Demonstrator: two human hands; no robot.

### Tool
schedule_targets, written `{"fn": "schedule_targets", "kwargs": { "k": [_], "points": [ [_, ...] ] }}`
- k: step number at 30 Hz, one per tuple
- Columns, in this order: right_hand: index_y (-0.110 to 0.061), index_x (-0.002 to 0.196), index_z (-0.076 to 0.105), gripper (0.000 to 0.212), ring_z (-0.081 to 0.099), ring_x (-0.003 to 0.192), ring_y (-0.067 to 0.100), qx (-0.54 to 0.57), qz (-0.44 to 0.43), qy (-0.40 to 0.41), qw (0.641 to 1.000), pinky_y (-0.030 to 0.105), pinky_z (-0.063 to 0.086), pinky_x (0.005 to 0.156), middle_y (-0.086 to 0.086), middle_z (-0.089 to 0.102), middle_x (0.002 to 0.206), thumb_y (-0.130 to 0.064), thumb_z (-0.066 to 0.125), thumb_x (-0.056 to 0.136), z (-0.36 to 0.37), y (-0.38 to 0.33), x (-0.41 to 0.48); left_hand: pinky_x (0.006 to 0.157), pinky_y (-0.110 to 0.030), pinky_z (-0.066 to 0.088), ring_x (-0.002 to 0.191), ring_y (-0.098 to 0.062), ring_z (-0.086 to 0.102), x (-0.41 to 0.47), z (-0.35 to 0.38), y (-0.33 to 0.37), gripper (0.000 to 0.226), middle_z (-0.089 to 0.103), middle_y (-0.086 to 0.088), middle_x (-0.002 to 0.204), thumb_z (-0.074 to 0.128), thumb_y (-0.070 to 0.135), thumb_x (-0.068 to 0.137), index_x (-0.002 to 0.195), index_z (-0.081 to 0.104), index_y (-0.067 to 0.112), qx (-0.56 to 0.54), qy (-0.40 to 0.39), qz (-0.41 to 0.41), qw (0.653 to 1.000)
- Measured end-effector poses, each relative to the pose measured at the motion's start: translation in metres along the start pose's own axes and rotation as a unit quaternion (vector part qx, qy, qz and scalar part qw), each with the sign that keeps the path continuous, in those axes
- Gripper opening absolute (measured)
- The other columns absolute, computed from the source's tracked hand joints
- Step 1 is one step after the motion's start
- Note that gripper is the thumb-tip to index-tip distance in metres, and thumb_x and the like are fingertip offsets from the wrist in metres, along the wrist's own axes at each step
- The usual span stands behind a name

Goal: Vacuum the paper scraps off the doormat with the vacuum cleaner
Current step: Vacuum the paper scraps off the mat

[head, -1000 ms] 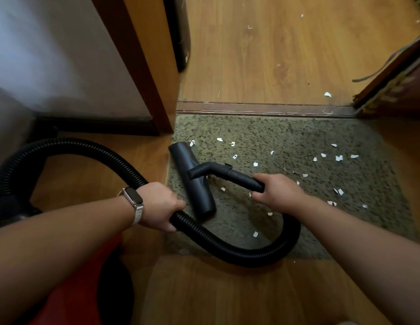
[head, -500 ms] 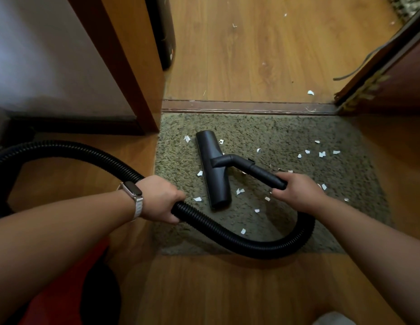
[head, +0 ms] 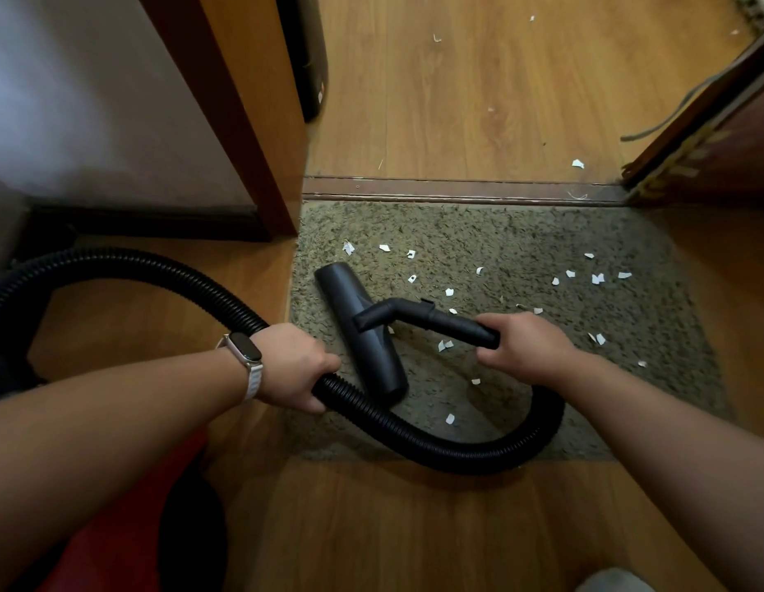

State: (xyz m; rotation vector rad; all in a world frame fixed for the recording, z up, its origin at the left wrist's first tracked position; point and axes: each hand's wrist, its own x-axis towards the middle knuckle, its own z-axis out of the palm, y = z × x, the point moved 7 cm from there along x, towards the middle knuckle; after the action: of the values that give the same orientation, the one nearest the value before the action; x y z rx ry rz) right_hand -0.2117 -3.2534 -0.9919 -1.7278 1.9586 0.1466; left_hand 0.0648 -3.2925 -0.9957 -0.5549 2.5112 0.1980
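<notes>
Two hands hold our black ribbed vacuum hose [head: 457, 457]: fingers of our left hand [head: 294, 369] wrap it, while our right hand [head: 529, 348] grips the black plastic wand [head: 457, 324]. Its black floor nozzle [head: 380, 365] rests on the speckled olive doormat [head: 542, 232], among scattered white paper scraps [head: 598, 279].

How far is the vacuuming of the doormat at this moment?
Done: nothing clearly visible. In hand: right hand grips the wand, left hand the hose, nozzle resting on the doormat. Left: many paper scraps beside the nozzle and across the mat's right side.
</notes>
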Motion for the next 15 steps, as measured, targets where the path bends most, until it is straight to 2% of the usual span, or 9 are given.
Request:
{"fn": "schedule_targets", "kwargs": {
  "k": [8, 12, 15],
  "points": [
    [-0.030, 0.100, 0.067, 0.025, 0.062, 0.072, 0.018, 0.029, 0.074, 0.026, 0.997, 0.032, 0.053, 0.067, -0.003, 0.065, 0.073, -0.041, 0.068, 0.077, -0.011, 0.049, -0.006, 0.072, -0.033, 0.056, 0.078, -0.019, 0.066, 0.002, -0.014, 0.002, 0.041, 0.066, 0.005, 0.085, 0.050, 0.065, 0.082, 0.092, 0.057, 0.026, -0.021, 0.044, -0.014, 0.999],
    [-0.039, 0.095, 0.063, 0.019, 0.061, 0.071, 0.016, 0.042, 0.065, 0.014, 0.997, 0.028, 0.044, 0.059, -0.008, 0.062, 0.069, -0.039, 0.067, 0.077, -0.003, 0.041, -0.007, 0.074, -0.035, 0.056, 0.079, -0.020, 0.066, 0.001, -0.014, 0.003, 0.041, 0.066, 0.004, 0.087, 0.050, 0.065, 0.080, 0.092, 0.056, 0.026, -0.018, 0.040, -0.005, 0.999],
    [-0.040, 0.100, 0.064, 0.023, 0.061, 0.072, 0.016, 0.052, 0.037, 0.003, 0.998, 0.027, 0.041, 0.059, -0.010, 0.062, 0.071, -0.037, 0.066, 0.077, 0.002, 0.021, -0.005, 0.076, -0.035, 0.055, 0.084, -0.021, 0.065, -0.001, -0.010, 0.004, 0.042, 0.067, 0.004, 0.091, 0.050, 0.064, 0.081, 0.097, 0.057, 0.026, -0.001, 0.018, 0.001, 1.000]
  ]
}}
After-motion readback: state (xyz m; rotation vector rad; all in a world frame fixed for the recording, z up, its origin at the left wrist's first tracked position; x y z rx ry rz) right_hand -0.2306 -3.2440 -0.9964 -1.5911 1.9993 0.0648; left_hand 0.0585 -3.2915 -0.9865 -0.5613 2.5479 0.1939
